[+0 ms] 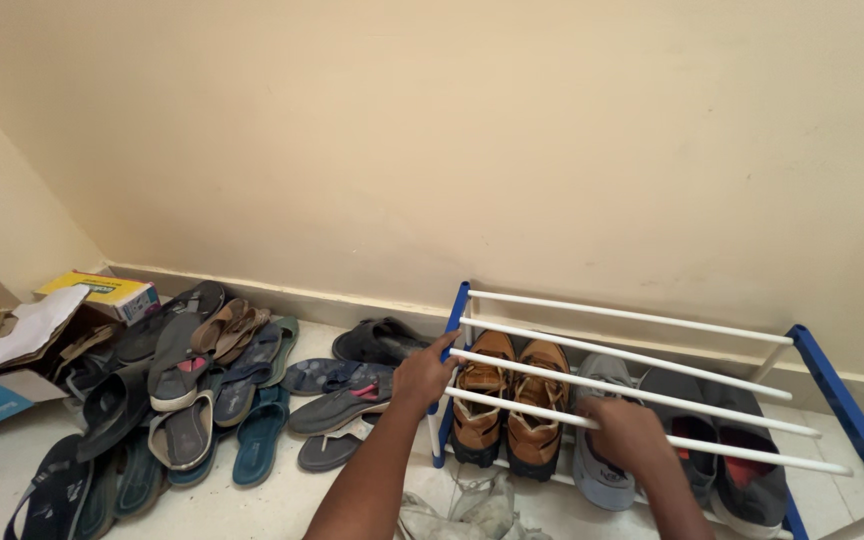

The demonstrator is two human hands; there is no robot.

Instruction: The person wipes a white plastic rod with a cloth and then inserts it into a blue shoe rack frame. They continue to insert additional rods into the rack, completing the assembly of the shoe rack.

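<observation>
Rack (857, 415) positioning step: left hand (422, 372) clamps fingers on its blue left post, right hand (624, 428) curls over its front rail above the shoes (510, 405); next move needs an even two-handed grip.

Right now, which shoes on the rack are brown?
The tan-brown lace-up leather pair at the rack's left end, between the left hand and right hand. The other shoes there are grey or dark.

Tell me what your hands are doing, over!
Left hand gripping shoe rack blue end. Right hand on front white bar. Brown shoes beneath. Sandal pile left.
</observation>
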